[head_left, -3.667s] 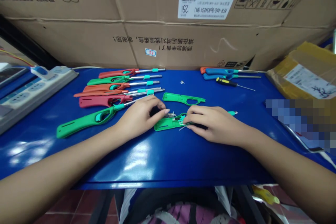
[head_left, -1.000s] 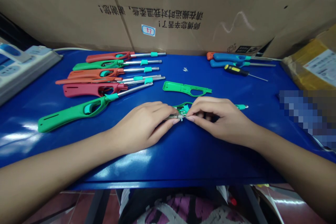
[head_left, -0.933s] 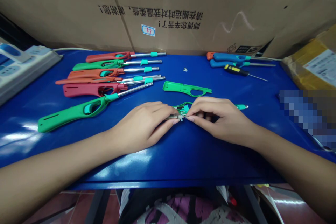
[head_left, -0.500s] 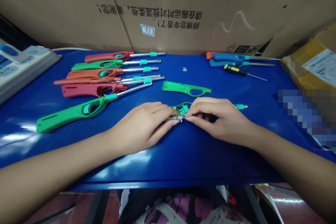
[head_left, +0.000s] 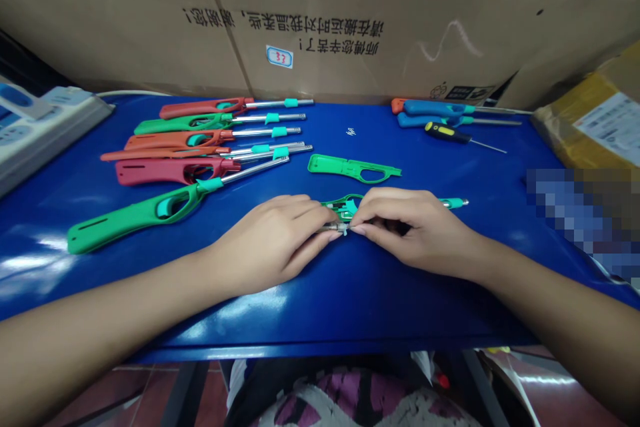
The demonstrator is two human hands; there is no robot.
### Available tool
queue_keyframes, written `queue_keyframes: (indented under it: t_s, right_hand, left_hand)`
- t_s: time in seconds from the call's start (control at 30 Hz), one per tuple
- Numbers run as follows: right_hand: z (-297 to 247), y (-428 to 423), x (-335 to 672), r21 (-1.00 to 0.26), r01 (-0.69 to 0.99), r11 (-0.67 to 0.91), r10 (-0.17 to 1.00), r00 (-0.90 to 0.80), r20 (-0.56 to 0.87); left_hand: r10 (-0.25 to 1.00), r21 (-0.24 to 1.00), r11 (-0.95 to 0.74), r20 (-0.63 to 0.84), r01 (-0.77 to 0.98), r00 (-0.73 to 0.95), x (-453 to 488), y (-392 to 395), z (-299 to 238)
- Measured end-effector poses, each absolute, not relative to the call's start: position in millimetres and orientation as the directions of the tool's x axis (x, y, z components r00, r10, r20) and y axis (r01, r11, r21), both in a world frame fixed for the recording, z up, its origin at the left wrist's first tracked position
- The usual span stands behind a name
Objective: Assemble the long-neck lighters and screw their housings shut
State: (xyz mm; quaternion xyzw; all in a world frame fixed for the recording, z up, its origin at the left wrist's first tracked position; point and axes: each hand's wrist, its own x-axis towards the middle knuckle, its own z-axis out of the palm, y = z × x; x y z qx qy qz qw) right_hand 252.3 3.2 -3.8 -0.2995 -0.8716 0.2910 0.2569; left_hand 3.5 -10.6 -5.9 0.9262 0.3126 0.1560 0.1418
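My left hand [head_left: 273,240] and my right hand [head_left: 407,225] meet at the middle of the blue table [head_left: 320,293]. Both are closed on an opened green lighter half [head_left: 345,208], fingertips pinching small inner parts at its middle. The lighter's metal nozzle tip [head_left: 454,203] sticks out to the right past my right hand. A loose green shell half [head_left: 353,169] lies just behind my hands.
Several assembled red and green long lighters [head_left: 200,147] lie in a row at the left. Three screwdrivers [head_left: 445,121] rest at the back right. A power strip [head_left: 45,133] sits far left. Cardboard boxes [head_left: 320,20] wall the back, with a yellow parcel [head_left: 595,120] at right.
Since 3.7 s ago the green lighter half has been tipped up on edge and my fingers have closed together over it. In the last second my hands barely move.
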Motion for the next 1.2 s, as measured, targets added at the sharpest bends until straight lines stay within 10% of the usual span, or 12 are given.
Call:
queue_keyframes:
  t_s: [1.2]
  right_hand:
    - [3.2,-0.2,250.6,-0.632,0.385,0.672,0.641,-0.729,0.238]
  left_hand:
    - [0.597,0.313,-0.796,0.268,0.518,0.756,4.6,-14.8,-6.5]
